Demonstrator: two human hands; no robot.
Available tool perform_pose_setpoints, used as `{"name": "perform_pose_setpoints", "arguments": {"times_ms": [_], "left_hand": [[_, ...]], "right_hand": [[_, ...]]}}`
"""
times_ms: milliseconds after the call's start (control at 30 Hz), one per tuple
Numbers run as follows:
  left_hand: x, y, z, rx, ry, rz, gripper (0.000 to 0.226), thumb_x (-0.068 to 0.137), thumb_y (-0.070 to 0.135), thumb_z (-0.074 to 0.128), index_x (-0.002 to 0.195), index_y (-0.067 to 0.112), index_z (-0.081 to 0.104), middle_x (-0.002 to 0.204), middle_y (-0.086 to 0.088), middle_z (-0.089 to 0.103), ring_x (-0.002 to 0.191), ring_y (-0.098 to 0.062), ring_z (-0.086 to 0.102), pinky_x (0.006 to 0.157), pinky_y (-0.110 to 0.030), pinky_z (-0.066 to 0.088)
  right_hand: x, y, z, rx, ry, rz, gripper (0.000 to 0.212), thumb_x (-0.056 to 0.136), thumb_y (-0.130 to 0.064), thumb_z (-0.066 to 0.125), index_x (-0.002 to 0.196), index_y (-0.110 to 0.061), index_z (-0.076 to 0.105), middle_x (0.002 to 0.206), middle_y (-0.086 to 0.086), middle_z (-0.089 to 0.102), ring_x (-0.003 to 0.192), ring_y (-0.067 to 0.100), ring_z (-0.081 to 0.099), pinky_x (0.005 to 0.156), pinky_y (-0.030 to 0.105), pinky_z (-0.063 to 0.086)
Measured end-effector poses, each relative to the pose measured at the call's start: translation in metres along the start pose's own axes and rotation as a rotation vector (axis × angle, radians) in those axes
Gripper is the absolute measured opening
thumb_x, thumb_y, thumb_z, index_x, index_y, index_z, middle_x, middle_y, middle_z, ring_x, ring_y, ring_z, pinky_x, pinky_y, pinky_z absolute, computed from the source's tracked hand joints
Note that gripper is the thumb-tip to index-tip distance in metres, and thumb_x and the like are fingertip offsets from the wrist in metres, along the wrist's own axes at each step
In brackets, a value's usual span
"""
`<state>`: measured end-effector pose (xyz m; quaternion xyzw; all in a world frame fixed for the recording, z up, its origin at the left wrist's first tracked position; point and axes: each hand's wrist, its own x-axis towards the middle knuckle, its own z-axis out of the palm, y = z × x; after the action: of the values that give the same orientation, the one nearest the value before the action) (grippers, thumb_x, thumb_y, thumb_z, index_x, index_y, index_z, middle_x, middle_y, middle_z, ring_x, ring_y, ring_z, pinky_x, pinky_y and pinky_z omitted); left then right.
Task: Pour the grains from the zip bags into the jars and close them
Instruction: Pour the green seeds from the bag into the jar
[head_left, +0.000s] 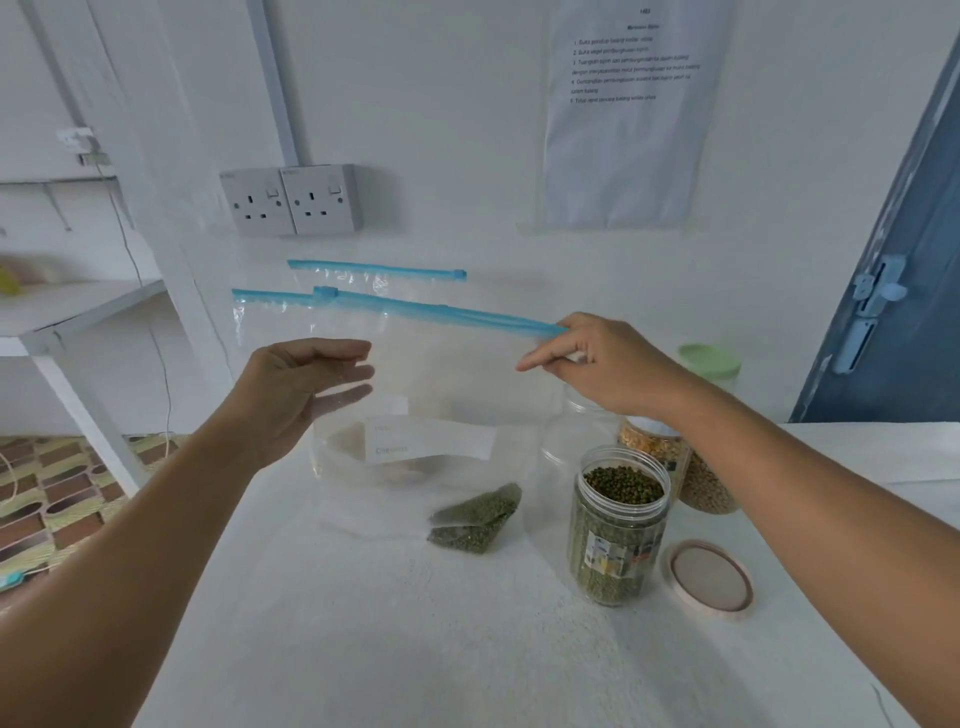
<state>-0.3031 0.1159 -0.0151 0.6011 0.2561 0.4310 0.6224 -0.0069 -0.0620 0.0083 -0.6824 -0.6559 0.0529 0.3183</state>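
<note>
left arm: bare from the frame edge to the wrist, no sleeve in view
right arm: bare along its whole visible length, no sleeve in view
left hand (298, 387): bare, no glove, ring or watch; fingers partly seen through clear plastic, slightly blurred
right hand (605, 361): bare, no glove, ring or wrist strap; nails short where visible
wrists: both uncovered, no bands or markings
rest of body: outside the head view

Wall sheet (626, 119) with numbered lines too blurred to read, zip bag label (431, 441) possibly "Contents"
</note>
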Motion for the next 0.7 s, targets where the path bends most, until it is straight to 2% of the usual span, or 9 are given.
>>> {"name": "perform_pose_setpoints", "arguments": {"times_ms": [67, 167, 200, 267, 333, 400, 500, 600, 700], "left_hand": [[-0.003, -0.003, -0.003, -0.019, 0.009, 0.001, 0.04, 0.099, -0.015, 0.05, 0.091, 0.006, 0.083, 0.108, -0.014, 0.076, 0.107, -0.037, 0.073, 0.087, -0.044, 0.064], [-0.005, -0.004, -0.009, -0.029, 0.005, 0.005, 0.043, 0.099, -0.014, 0.05, 0.087, 0.009, 0.085, 0.111, -0.013, 0.077, 0.109, -0.037, 0.073, 0.09, -0.045, 0.063], [-0.007, -0.004, -0.01, -0.029, -0.013, -0.002, 0.039, 0.097, -0.013, 0.053, 0.089, 0.009, 0.085, 0.114, -0.013, 0.076, 0.111, -0.037, 0.073, 0.092, -0.046, 0.062], [-0.01, -0.003, -0.014, 0.017, -0.089, -0.045, 0.024, 0.086, -0.004, 0.067, 0.098, 0.008, 0.084, 0.121, -0.014, 0.075, 0.113, -0.037, 0.072, 0.095, -0.048, 0.06], [-0.014, -0.006, -0.019, 0.122, -0.171, -0.114, 0.03, 0.074, 0.006, 0.078, 0.104, 0.006, 0.082, 0.126, -0.014, 0.074, 0.112, -0.036, 0.073, 0.096, -0.046, 0.06], [-0.017, -0.009, -0.022, 0.157, -0.165, -0.134, 0.027, 0.082, -0.004, 0.072, 0.108, 0.0, 0.079, 0.126, -0.017, 0.073, 0.109, -0.038, 0.074, 0.093, -0.043, 0.061], [-0.021, -0.003, -0.022, 0.122, -0.098, -0.061, 0.029, 0.097, -0.015, 0.052, 0.114, -0.004, 0.073, 0.122, -0.019, 0.074, 0.106, -0.041, 0.074, 0.087, -0.04, 0.064], [-0.019, 0.011, -0.024, 0.106, -0.087, 0.025, 0.027, 0.098, -0.011, 0.054, 0.117, -0.002, 0.072, 0.122, -0.016, 0.075, 0.103, -0.038, 0.075, 0.085, -0.042, 0.064], [-0.017, 0.017, -0.031, 0.091, -0.074, 0.024, 0.03, 0.096, -0.01, 0.056, 0.118, 0.002, 0.073, 0.123, -0.015, 0.074, 0.103, -0.037, 0.076, 0.084, -0.042, 0.064]], "right_hand": [[-0.006, 0.009, 0.014, 0.143, -0.023, 0.039, 0.034, 0.101, -0.021, 0.068, 0.119, -0.048, 0.075, 0.128, -0.008, 0.058, 0.114, 0.01, 0.062, 0.105, 0.018, 0.044], [-0.008, 0.015, 0.033, 0.419, -0.018, 0.071, 0.039, 0.099, -0.015, 0.07, 0.113, -0.051, 0.076, 0.131, -0.018, 0.067, 0.122, 0.015, 0.065, 0.115, 0.035, 0.045], [-0.007, 0.015, 0.038, 0.486, -0.015, 0.079, 0.038, 0.099, -0.013, 0.071, 0.112, -0.048, 0.077, 0.129, -0.019, 0.069, 0.123, 0.01, 0.065, 0.116, 0.035, 0.045], [-0.004, 0.015, 0.047, 0.541, 0.004, 0.104, 0.036, 0.099, -0.01, 0.07, 0.111, -0.043, 0.079, 0.124, -0.019, 0.073, 0.116, 0.003, 0.067, 0.111, 0.032, 0.049], [-0.002, 0.015, 0.056, 0.568, 0.03, 0.123, 0.036, 0.099, -0.007, 0.067, 0.109, -0.039, 0.08, 0.115, -0.016, 0.077, 0.106, 0.004, 0.07, 0.102, 0.032, 0.053], [0.0, 0.012, 0.061, 0.607, 0.063, 0.129, 0.034, 0.1, -0.005, 0.064, 0.107, -0.034, 0.08, 0.109, -0.012, 0.079, 0.105, 0.004, 0.071, 0.103, 0.03, 0.052], [0.006, 0.0, 0.058, 0.693, 0.13, 0.117, 0.025, 0.1, -0.006, 0.066, 0.107, -0.025, 0.08, 0.108, -0.006, 0.08, 0.109, 0.007, 0.073, 0.104, 0.028, 0.054], [0.017, -0.014, 0.046, 0.805, 0.176, 0.098, 0.024, 0.101, -0.004, 0.064, 0.105, -0.021, 0.08, 0.108, 0.002, 0.08, 0.101, 0.018, 0.076, 0.094, 0.036, 0.061], [0.025, -0.022, 0.041, 0.804, 0.195, 0.071, 0.025, 0.102, -0.006, 0.063, 0.105, -0.024, 0.08, 0.109, 0.001, 0.079, 0.1, 0.021, 0.076, 0.091, 0.033, 0.062]]}}
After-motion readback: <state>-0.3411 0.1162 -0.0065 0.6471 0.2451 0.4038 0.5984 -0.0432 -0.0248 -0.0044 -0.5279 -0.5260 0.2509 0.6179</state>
